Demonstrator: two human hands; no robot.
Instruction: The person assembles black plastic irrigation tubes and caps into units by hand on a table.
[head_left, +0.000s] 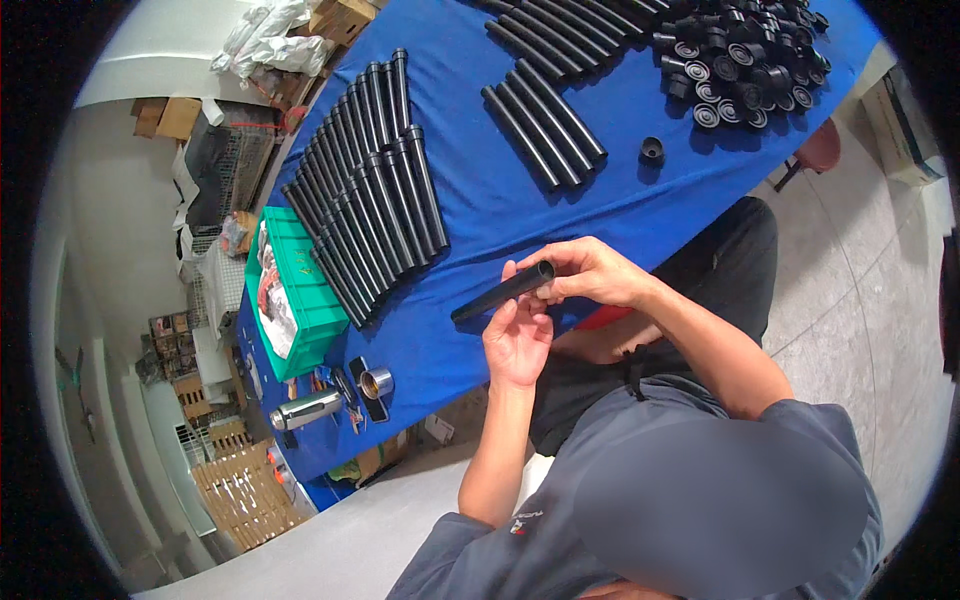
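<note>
Between my two hands is a black plastic tube (490, 299), held slantwise above the blue cloth with its open end up to the right. My right hand (595, 272) pinches it near that open end. My left hand (519, 341) is palm up, its fingers curled against the tube's underside. Left of my hands, capped black tubes (375, 205) lie side by side in two rows. Farther off, several plain black tubes (545, 130) without caps lie next to a single black cap (652, 151).
Many black caps (745, 75) are heaped at the far right. A green crate (318, 300) holding plastic bags stands at the left table edge. Near it are a steel flask (306, 410), a metal cup (376, 383) and a phone (368, 402). The blue cloth (470, 230) covers the table.
</note>
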